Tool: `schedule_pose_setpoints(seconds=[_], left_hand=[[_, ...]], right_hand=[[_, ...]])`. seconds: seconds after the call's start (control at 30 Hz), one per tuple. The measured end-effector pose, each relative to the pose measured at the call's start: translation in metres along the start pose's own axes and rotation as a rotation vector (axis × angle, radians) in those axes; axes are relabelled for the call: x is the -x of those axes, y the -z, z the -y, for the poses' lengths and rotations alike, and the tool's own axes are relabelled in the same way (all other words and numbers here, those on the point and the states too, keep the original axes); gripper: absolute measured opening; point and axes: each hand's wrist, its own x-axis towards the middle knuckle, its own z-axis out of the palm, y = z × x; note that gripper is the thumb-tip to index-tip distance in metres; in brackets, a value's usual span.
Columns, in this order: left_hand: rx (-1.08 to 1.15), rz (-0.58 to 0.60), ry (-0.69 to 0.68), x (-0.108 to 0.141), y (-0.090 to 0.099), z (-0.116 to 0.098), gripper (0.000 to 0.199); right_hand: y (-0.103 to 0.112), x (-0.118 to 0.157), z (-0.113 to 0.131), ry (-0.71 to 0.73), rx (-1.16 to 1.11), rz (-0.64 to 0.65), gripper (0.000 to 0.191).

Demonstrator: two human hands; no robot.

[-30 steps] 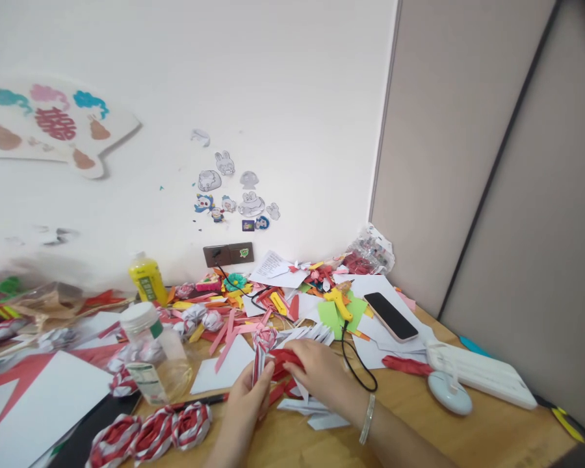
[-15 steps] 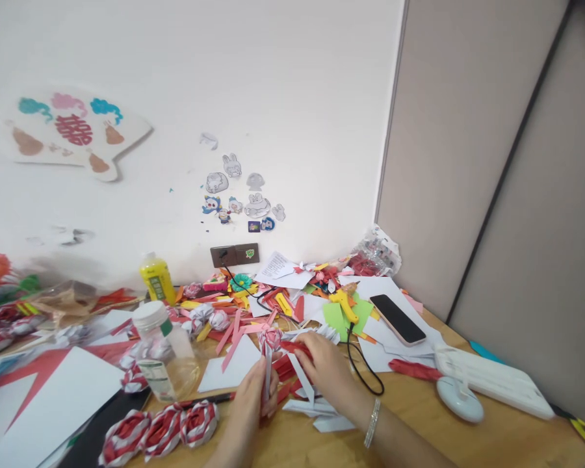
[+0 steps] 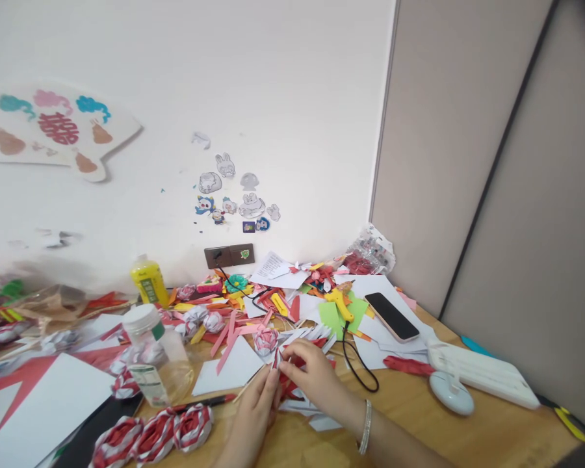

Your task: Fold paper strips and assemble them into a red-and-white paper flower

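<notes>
My left hand [image 3: 259,398] and my right hand [image 3: 312,372] meet over the desk, fingertips pinched on a small red-and-white paper strip [image 3: 276,357]. The strip stands up between them, its lower part hidden by the left fingers. A thin pale stick [image 3: 244,385] sticks out beside my left hand; whether that hand grips it I cannot tell. Just behind the fingers is a pink paper rose [image 3: 266,340]. Red and white paper strips lie under my right hand, partly covered by it. To the left, red-and-white twisted paper rosettes [image 3: 156,434] lie in a row.
A clear jar [image 3: 149,351] and a yellow bottle [image 3: 149,281] stand at left. Behind the hands are paper scraps, a yellow glue gun [image 3: 340,304] with a black cord, and a phone [image 3: 391,316]. A white lamp-like device [image 3: 482,374] lies at right.
My right hand has moved left from the red paper to meet my left hand. The white strip held upright earlier is replaced by a red-and-white one. The view has turned slightly right.
</notes>
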Motion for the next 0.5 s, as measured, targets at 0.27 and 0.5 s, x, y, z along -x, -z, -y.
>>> schedule_pose_setpoints(seconds=[0.27,0.5], left_hand=[[-0.02,0.04,-0.063,-0.002,0.002,-0.009,0.03],[0.142,0.053,0.095,0.004,-0.001,-0.005,0.04]], right_hand=[[-0.003,-0.001,0.0,-0.061,-0.041,-0.031,0.007],[0.005,-0.003,0.002,-0.044,-0.044,0.0,0.002]])
